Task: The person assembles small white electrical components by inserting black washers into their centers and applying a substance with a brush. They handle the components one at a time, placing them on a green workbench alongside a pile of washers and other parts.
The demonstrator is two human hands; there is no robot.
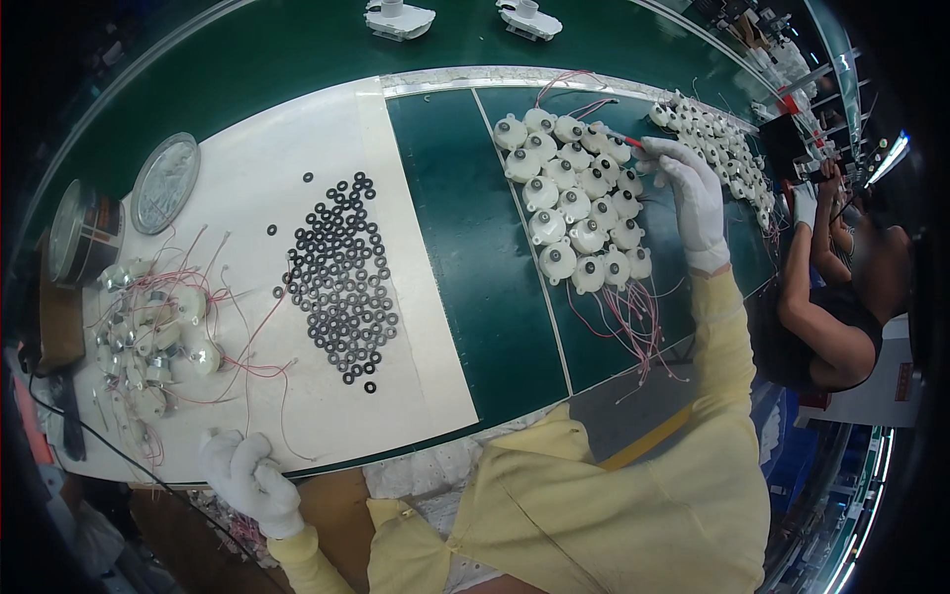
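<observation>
My right hand [687, 188], in a white glove, reaches over the far right corner of a packed group of small white round motors [574, 203]. Its fingers are closed on a thin pen-like tool [631, 142] with a red part, pointing left over the motors. Each motor has a dark ring or hub at its centre, and pink and white wires [641, 327] trail from the near side. My left hand [247, 480], also gloved, is at the near left table edge with its fingers curled; whatever they hold, if anything, is hidden. Near it lies a loose heap of motors with wires [148, 346].
Small black rings [346, 277] lie spread on the white sheet [426, 346]. A round clear lid [165, 183] and a tub [84, 233] are at the left. More motors [717, 148] stand at the far right, near another person [831, 317]. White housings [400, 18] sit beyond the table.
</observation>
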